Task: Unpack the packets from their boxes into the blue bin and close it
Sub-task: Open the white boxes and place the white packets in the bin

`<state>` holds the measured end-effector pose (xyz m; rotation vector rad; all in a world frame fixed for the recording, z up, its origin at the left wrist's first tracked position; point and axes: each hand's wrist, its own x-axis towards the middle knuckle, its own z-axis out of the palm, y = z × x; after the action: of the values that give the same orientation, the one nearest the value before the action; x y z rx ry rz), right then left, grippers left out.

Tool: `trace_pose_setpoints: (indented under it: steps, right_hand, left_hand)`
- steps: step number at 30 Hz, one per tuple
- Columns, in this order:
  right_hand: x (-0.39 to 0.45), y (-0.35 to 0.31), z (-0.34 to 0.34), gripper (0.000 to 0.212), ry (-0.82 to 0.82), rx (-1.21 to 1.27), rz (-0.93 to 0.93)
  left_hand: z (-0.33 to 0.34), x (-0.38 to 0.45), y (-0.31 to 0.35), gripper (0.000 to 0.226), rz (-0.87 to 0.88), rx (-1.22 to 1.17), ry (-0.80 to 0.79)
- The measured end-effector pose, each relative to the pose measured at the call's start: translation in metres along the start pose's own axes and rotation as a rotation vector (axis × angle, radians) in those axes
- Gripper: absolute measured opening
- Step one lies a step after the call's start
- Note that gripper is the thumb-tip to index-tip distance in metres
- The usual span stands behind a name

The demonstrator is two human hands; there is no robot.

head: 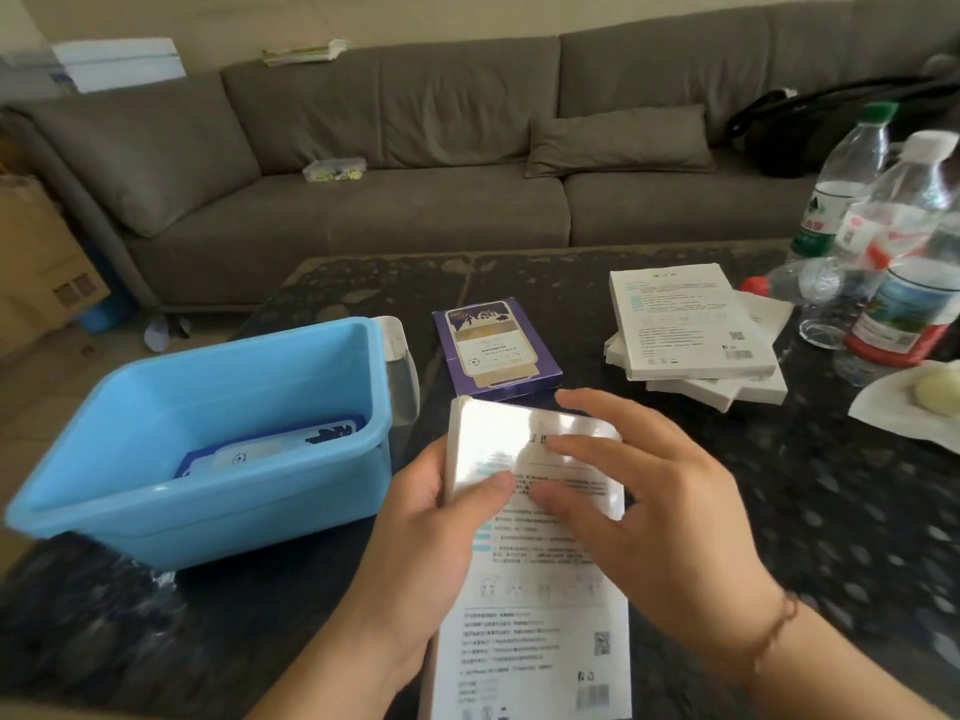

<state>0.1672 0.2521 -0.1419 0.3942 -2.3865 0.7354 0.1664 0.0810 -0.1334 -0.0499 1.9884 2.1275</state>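
Note:
My left hand (431, 522) grips a white box (535, 605) along its left edge, thumb lying over the printed face. My right hand (649, 501) rests on the box's upper part with fingers spread. The open blue bin (156, 506) stands to the left on the dark table, with a blue-and-white packet (270, 446) lying on its bottom. Behind the held box lies a purple box (496, 348). A stack of white boxes (691, 324) sits further right.
A clear lid (402, 366) leans behind the bin's right end. Several plastic bottles (893, 241) stand at the table's right, beside a white sheet holding a pale round item (937, 389). A grey sofa (415, 163) runs behind the table. Cardboard boxes (36, 262) sit on the floor, left.

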Motion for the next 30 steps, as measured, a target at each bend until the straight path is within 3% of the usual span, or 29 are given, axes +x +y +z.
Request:
trace_pose_setpoints:
  steps: [6, 11, 13, 15, 19, 23, 30]
  right_hand:
    - [-0.004, -0.002, 0.009, 0.013, 0.143, -0.106, -0.05]
    - [-0.003, -0.01, 0.013, 0.019, 0.038, -0.182, -0.016]
    - [-0.001, -0.01, 0.013, 0.015, 0.008, -0.163, -0.008]
    - [0.005, -0.008, 0.008, 0.015, -0.017, -0.135, -0.007]
    - [0.022, -0.003, -0.014, 0.013, -0.062, -0.055, 0.084]
    - [0.037, -0.002, -0.037, 0.025, -0.09, 0.096, 0.165]
    - [0.052, 0.003, -0.054, 0.025, -0.257, 0.326, 0.34]
  left_hand:
    - [0.003, -0.002, 0.001, 0.022, 0.032, 0.055, 0.005]
    - [0.004, -0.003, 0.002, 0.021, 0.057, 0.078, -0.025]
    - [0.003, -0.003, 0.003, 0.034, 0.06, 0.072, -0.058]
    - [0.0, -0.001, 0.004, 0.038, 0.05, 0.05, -0.096]
    - [-0.007, 0.002, 0.006, 0.021, 0.029, -0.041, -0.206]
    - [-0.013, 0.004, 0.006, 0.028, 0.028, -0.091, -0.323]
    - [-0.014, 0.005, 0.009, 0.029, 0.087, -0.055, -0.399]
